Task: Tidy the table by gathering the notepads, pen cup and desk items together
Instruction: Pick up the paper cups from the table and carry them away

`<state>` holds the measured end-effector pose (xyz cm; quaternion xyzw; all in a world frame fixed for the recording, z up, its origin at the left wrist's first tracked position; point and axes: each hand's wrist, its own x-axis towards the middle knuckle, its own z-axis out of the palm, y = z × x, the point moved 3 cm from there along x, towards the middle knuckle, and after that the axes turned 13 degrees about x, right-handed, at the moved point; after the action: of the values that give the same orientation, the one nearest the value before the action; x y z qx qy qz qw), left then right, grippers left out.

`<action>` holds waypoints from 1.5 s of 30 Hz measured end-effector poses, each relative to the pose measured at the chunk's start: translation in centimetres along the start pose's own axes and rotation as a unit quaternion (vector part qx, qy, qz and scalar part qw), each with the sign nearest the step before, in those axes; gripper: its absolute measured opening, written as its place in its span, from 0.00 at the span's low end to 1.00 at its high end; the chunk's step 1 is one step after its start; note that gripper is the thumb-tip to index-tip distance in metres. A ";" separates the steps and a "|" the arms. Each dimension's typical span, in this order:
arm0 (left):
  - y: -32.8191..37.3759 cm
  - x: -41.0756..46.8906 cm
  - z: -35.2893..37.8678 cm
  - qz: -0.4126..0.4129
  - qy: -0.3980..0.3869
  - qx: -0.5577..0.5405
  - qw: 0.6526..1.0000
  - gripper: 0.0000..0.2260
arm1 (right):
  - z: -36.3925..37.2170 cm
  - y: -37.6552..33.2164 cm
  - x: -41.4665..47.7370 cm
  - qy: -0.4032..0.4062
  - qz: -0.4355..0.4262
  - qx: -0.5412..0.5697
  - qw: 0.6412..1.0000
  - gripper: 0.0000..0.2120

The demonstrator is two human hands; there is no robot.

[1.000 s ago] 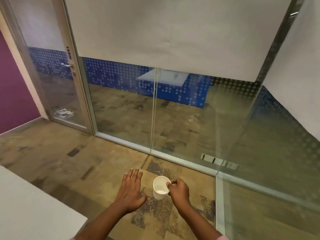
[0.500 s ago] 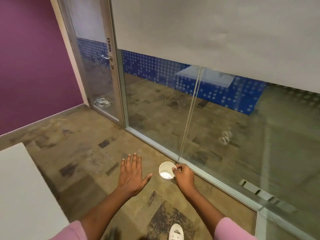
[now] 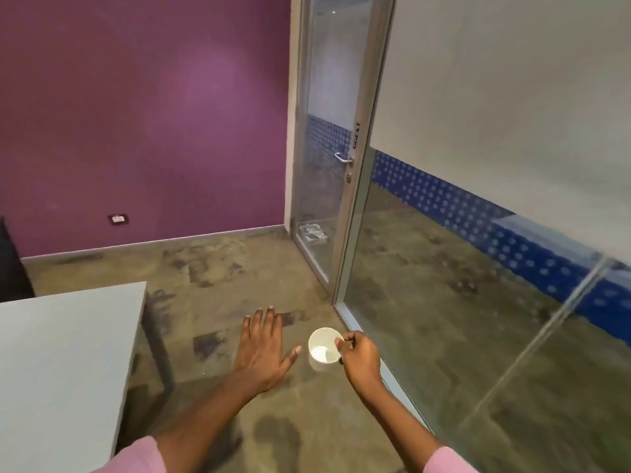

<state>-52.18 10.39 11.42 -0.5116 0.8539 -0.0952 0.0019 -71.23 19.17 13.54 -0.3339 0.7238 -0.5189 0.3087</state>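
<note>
A white paper cup (image 3: 322, 349) hangs in the air over the floor, empty as far as its inside shows. My right hand (image 3: 360, 358) pinches its rim on the right side. My left hand (image 3: 263, 349) is held out flat just left of the cup, fingers straight and spread, touching nothing. The white table (image 3: 61, 363) fills the lower left, and the part of its top in view is bare. No notepads or other desk items show.
A glass partition (image 3: 444, 302) with a metal frame runs along the right, with a glass door (image 3: 324, 172) at its far end. A purple wall (image 3: 143, 114) closes the back. A dark chair edge (image 3: 10, 268) sits behind the table.
The view has swung left, bringing the purple wall and more of the table into sight. Both hands kept their pose, with the cup still pinched by the right hand.
</note>
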 end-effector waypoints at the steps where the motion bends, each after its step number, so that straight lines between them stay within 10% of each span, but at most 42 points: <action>1: -1.0 1.4 0.2 -0.012 0.005 0.007 1.000 0.42 | 1.3 -0.7 1.8 -0.016 -0.005 -0.001 1.000 0.03; 31: -47.5 37.8 11.7 -0.332 -0.067 0.044 0.940 0.40 | 59.7 -21.2 44.8 -0.357 -0.106 -0.027 0.928 0.05; 45: -68.5 49.6 14.0 -0.512 -0.068 0.079 0.852 0.41 | 88.6 -32.2 57.1 -0.540 -0.185 -0.067 0.819 0.05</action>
<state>-14.60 -66.61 13.64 -0.8800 0.4581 -0.1148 0.0516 -29.16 -82.75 14.65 -0.7081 0.3990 -0.2531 0.5247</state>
